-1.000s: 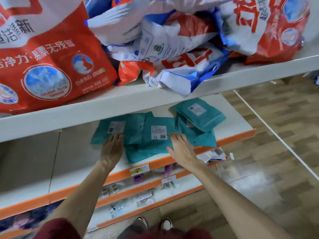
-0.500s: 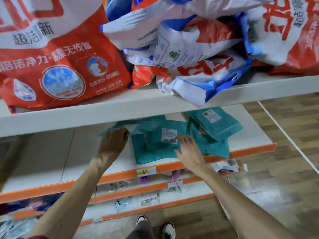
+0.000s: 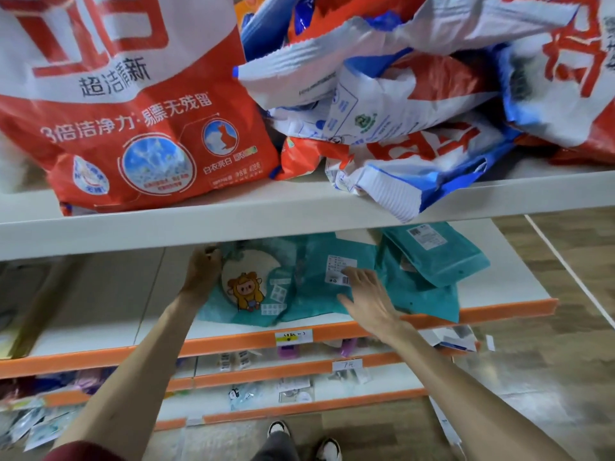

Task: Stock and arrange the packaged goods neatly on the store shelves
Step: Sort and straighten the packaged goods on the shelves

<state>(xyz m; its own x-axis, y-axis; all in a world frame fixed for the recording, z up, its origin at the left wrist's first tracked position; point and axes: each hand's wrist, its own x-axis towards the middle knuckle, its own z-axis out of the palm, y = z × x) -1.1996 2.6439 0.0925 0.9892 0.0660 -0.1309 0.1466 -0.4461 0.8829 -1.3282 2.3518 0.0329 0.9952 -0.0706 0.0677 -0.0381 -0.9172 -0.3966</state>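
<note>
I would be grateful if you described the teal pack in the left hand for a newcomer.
Under the white shelf of big red bags, teal packs lie on an orange-edged shelf. The leftmost pack is held by the left hand. It alone shows a round window with a yellow cartoon figure; its neighbours show only white labels.

dim even light | soft motion blur | wide-angle bending at edges
</note>
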